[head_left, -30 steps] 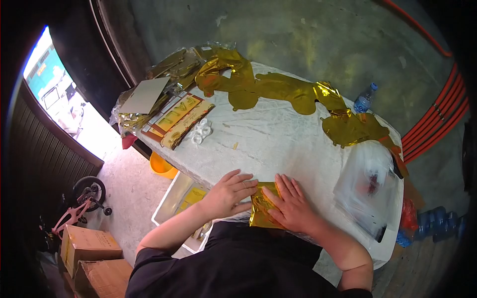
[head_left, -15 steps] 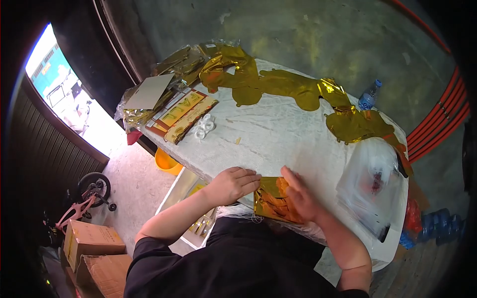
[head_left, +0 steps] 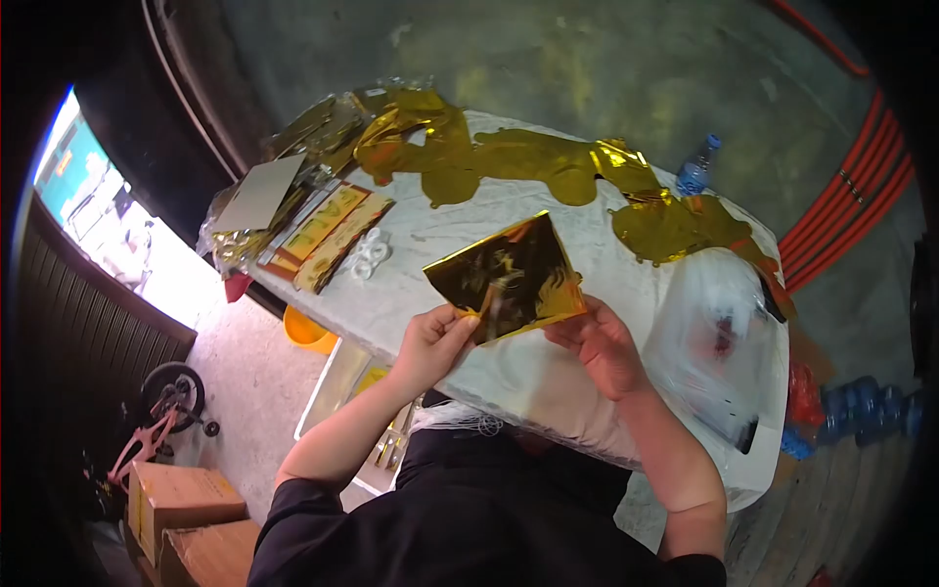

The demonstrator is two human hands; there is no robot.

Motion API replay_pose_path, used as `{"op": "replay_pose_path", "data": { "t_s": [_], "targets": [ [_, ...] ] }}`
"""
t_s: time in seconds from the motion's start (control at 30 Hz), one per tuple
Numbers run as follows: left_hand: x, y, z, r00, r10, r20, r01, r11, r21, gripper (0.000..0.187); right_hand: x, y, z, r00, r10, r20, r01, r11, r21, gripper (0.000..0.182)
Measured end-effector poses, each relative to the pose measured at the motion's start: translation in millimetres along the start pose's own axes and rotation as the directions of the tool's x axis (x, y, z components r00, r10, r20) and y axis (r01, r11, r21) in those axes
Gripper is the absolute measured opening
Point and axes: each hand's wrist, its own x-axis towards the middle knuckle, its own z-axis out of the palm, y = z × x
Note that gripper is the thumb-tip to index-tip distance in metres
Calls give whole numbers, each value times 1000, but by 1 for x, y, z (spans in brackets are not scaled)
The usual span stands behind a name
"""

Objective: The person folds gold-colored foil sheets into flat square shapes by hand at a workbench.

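Observation:
A folded square of gold foil [head_left: 509,276] is held up above the white-covered table [head_left: 460,245], tilted toward me. My left hand [head_left: 437,342] pinches its lower left corner. My right hand [head_left: 602,342] grips its lower right edge. Both hands are lifted off the table near its front edge.
Gold foil balloon shapes [head_left: 509,166] lie along the far side of the table. Printed card packs [head_left: 328,230] and white rings [head_left: 367,256] sit at the left, a clear plastic bag [head_left: 719,342] at the right, a water bottle [head_left: 694,168] at the far right. Cardboard boxes [head_left: 186,509] stand on the floor.
The foil piece lay flat under both hands at the table's front edge. Both hands have lifted it off the table and now hold it up by its lower corners.

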Motion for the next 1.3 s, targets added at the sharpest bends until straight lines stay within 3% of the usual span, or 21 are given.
{"op": "replay_pose_path", "data": {
  "t_s": [0.03,0.23,0.3,0.33,0.37,0.4,0.43,0.5,0.53,0.57,0.63,0.73,0.87,0.93,0.97,1.03,1.1,1.17,1.2,1.27,1.3],
  "targets": [
    [2,-3,3,1000,6,19,-6,1000,-2,21,-1,-1,0,999,-34,1,34,992,-123,39],
    [9,-4,16,997,18,74,-14,998,-63,23,-1,0,2,988,67,-140,-84,989,-122,35],
    [10,8,15,994,-35,99,39,999,-38,24,0,-1,2,971,-127,-204,74,966,-249,42],
    [12,6,14,994,-35,99,39,999,-38,24,2,-2,2,971,-127,-204,74,966,-249,42],
    [15,0,12,994,-22,109,23,1000,-8,25,2,-3,2,909,-374,-185,195,773,-604,47],
    [16,-3,11,993,-12,120,10,1000,23,25,3,-6,5,813,-578,-73,239,445,-863,51],
    [16,-3,10,992,-15,123,12,1000,23,25,3,-11,7,813,-577,-77,236,447,-863,51],
    [16,-3,10,990,-26,138,14,996,86,27,4,-26,15,775,-549,312,301,-113,-947,53],
    [16,-4,10,989,-27,145,15,996,88,27,9,-30,19,755,-481,447,385,-227,-895,53],
    [16,-5,10,986,-53,158,42,997,69,28,12,-31,24,756,-485,440,377,-226,-898,53],
    [17,-3,13,981,-74,180,66,996,54,30,19,-31,34,726,-355,589,437,-424,-793,34],
    [14,4,17,987,-15,158,-10,988,156,29,34,-24,33,713,-258,652,449,-546,-707,24],
    [14,0,9,988,-50,148,27,988,154,28,32,-27,35,736,-263,624,472,-460,-752,11],
    [17,-4,3,989,-55,138,38,992,123,28,20,-27,38,757,-274,593,540,-248,-804,7],
    [19,-8,-3,991,-58,121,52,997,55,25,14,-26,34,759,-271,592,539,-249,-805,7],
    [25,-18,-7,993,-62,101,64,998,-19,22,0,-23,22,846,1,533,531,-89,-843,6],
    [30,-25,-9,995,-16,102,60,891,-450,16,-9,-23,11,884,132,449,456,-28,-890,9],
    [32,-23,-11,991,-27,133,87,876,-474,17,-12,-30,10,949,208,237,204,168,-964,14],
    [31,-18,-8,992,-28,126,90,851,-517,20,-9,-34,10,949,207,237,204,167,-965,14],
    [32,-17,-4,992,-27,120,90,826,-557,22,2,-42,10,964,259,-54,-114,224,-968,19],
    [32,-20,-2,991,-21,135,96,807,-583,24,5,-37,8,965,258,-53,-113,224,-968,19]
  ]
}}
